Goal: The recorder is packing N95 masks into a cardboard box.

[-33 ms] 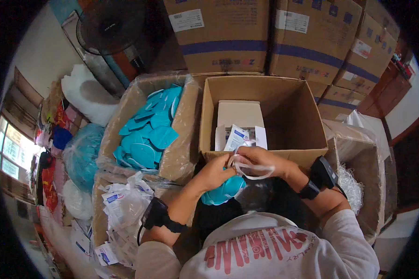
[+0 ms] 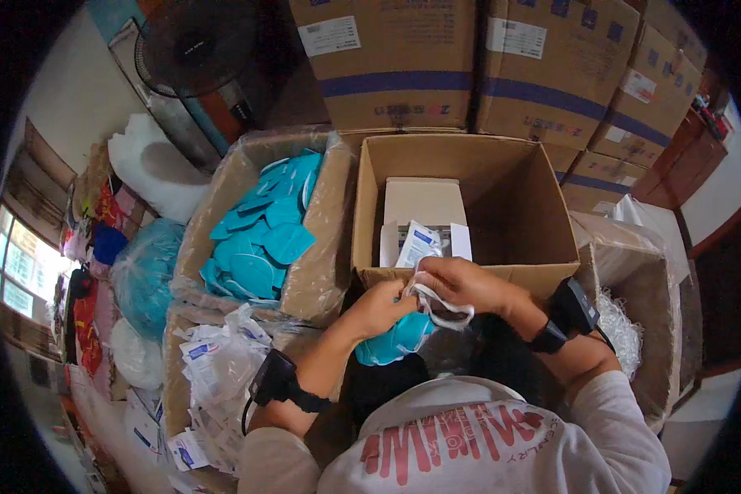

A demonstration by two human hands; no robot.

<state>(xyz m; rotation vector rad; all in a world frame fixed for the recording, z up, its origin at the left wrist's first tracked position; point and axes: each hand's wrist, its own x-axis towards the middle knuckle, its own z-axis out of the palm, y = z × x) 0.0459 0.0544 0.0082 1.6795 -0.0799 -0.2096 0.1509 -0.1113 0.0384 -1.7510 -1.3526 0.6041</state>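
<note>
While the teal mask (image 2: 393,341) (one or several, we cannot tell) is hanging just outside the open carton's (image 2: 539,218) near edge, we are pressing our left hand's (image 2: 379,311) fingers and thumb together at its top, seemingly to steady it. With our right hand (image 2: 463,285) we are curling the fingers round a white strap (image 2: 454,324), probably keeping its drooping loop apart from the mask; their exact pinch is hidden. Inside the carton, toward its near left corner, a smaller box (image 2: 424,200) is standing with a white packet (image 2: 418,245) leaning up at its front. Beyond the left edge, a plastic-lined carton (image 2: 331,214) is holding loose teal masks (image 2: 259,239), and nearer us white packets (image 2: 210,362) are lying heaped, apparently for easy reach. Past the right edge, white strands (image 2: 620,333) are filling another carton (image 2: 663,329); behind the far edge, cartons (image 2: 395,107) are standing stacked, presumably to save floor.
</note>
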